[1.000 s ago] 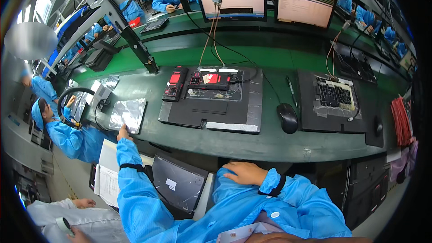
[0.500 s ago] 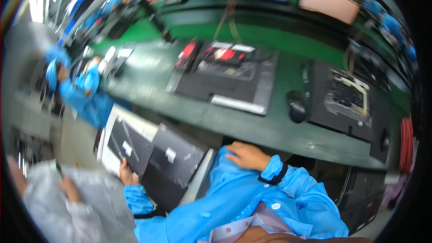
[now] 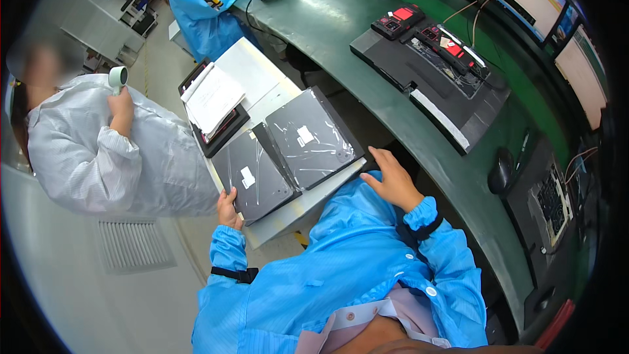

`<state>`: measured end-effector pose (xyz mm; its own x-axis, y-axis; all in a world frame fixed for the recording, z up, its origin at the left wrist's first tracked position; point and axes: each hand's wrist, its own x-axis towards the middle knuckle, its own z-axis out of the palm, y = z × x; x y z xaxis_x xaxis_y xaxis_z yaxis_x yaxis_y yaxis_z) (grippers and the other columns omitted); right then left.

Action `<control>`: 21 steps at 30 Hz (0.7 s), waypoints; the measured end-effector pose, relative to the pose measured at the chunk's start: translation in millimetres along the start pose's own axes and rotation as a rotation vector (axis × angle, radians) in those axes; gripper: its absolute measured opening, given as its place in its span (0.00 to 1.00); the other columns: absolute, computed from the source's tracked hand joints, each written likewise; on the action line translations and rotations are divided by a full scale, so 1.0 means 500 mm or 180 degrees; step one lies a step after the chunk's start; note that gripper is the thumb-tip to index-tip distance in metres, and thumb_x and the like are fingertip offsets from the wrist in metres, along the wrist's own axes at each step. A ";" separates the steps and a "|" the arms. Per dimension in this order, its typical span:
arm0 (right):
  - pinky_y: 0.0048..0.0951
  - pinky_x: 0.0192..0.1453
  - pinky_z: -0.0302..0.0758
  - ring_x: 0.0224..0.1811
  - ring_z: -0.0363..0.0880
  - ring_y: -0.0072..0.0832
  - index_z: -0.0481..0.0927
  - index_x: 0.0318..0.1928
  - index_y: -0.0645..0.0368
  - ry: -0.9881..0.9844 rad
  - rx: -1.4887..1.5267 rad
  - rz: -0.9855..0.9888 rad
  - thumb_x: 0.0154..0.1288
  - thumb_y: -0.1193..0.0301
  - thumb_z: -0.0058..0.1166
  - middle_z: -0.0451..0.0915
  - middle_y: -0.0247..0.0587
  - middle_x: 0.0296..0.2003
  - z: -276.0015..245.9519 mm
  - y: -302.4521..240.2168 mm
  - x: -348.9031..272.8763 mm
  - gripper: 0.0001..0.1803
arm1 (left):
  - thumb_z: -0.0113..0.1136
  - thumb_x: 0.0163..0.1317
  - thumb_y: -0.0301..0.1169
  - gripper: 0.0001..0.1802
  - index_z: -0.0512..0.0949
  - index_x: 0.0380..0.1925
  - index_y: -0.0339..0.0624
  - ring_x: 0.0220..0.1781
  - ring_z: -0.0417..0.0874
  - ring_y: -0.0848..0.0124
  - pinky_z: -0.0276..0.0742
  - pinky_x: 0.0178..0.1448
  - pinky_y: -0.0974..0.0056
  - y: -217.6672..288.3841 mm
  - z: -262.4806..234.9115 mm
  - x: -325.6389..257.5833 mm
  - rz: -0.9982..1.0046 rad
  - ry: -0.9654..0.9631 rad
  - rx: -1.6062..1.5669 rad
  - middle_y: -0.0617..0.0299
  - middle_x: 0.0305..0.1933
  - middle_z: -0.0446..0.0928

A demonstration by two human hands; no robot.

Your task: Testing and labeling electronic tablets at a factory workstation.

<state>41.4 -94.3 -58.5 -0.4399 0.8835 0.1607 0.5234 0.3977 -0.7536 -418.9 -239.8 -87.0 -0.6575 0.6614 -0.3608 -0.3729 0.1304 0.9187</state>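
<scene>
The left hand [image 3: 227,208] grips the near corner of a dark wrapped laptop [image 3: 252,174] on the white cart [image 3: 295,213], at about 9 o'clock from the person's chest. The right hand [image 3: 392,180] rests open and empty. It looks like pick-up time; next comes a firm lift, maybe with both hands.

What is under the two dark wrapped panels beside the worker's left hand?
The two dark wrapped panels lie overlapping on a pale cart top, whose edge shows along the front. The left hand grips the nearer panel's corner. Whatever lies directly beneath the panels is covered.
</scene>
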 end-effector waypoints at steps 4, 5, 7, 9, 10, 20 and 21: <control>0.46 0.79 0.67 0.74 0.69 0.57 0.66 0.75 0.69 -0.0246 -0.0110 -0.0263 0.64 0.57 0.71 0.70 0.64 0.71 0.041 0.035 0.042 0.46 | 0.71 0.70 0.36 0.34 0.72 0.68 0.25 0.57 0.85 0.58 0.79 0.65 0.56 -0.026 -0.022 0.065 0.0472 0.0499 0.1603 0.47 0.58 0.83; 0.46 0.80 0.66 0.75 0.68 0.56 0.66 0.75 0.70 -0.0351 -0.0103 -0.0370 0.64 0.56 0.72 0.68 0.65 0.73 0.062 0.043 0.056 0.47 | 0.73 0.68 0.39 0.36 0.73 0.68 0.25 0.56 0.84 0.54 0.78 0.66 0.54 -0.034 -0.065 0.090 0.0650 0.0430 0.2244 0.44 0.58 0.82; 0.46 0.79 0.67 0.75 0.68 0.57 0.65 0.75 0.71 -0.0480 0.0021 -0.0304 0.63 0.57 0.72 0.68 0.65 0.72 0.079 0.055 0.071 0.48 | 0.77 0.61 0.44 0.40 0.75 0.67 0.30 0.64 0.76 0.47 0.73 0.69 0.48 -0.010 -0.041 0.059 0.1460 0.0853 0.3947 0.40 0.64 0.72; 0.46 0.76 0.70 0.73 0.70 0.54 0.66 0.74 0.69 -0.0422 0.0100 -0.0241 0.61 0.59 0.73 0.72 0.60 0.70 0.086 0.056 0.079 0.47 | 0.76 0.62 0.49 0.48 0.68 0.73 0.30 0.66 0.73 0.47 0.72 0.71 0.50 -0.010 -0.034 0.057 0.1477 0.0791 0.4107 0.42 0.64 0.70; 0.46 0.75 0.71 0.72 0.71 0.52 0.67 0.74 0.68 -0.0460 0.0085 -0.0152 0.61 0.60 0.73 0.73 0.57 0.68 0.080 0.053 0.083 0.46 | 0.76 0.61 0.52 0.52 0.65 0.76 0.28 0.65 0.74 0.46 0.71 0.72 0.50 -0.009 -0.011 0.050 0.1212 0.0730 0.4076 0.40 0.63 0.69; 0.45 0.72 0.72 0.67 0.75 0.53 0.73 0.71 0.67 -0.0450 0.0273 -0.0415 0.60 0.66 0.71 0.77 0.54 0.62 0.093 0.067 0.133 0.40 | 0.78 0.62 0.39 0.43 0.69 0.71 0.29 0.67 0.78 0.46 0.72 0.73 0.50 -0.042 -0.067 0.064 0.0735 0.0050 0.3283 0.39 0.68 0.75; 0.45 0.72 0.72 0.66 0.75 0.52 0.75 0.70 0.65 -0.0468 0.0247 -0.0422 0.60 0.65 0.71 0.77 0.52 0.62 0.096 0.061 0.137 0.39 | 0.78 0.62 0.35 0.42 0.69 0.71 0.30 0.65 0.79 0.49 0.75 0.70 0.50 -0.057 -0.111 0.082 0.0573 -0.0027 0.2841 0.41 0.67 0.76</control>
<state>-7.6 -33.7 -100.9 -0.6060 0.7768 0.1712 0.3986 0.4828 -0.7797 -471.8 -257.4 -136.7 -0.6506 0.7321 -0.2019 0.3826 0.5456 0.7456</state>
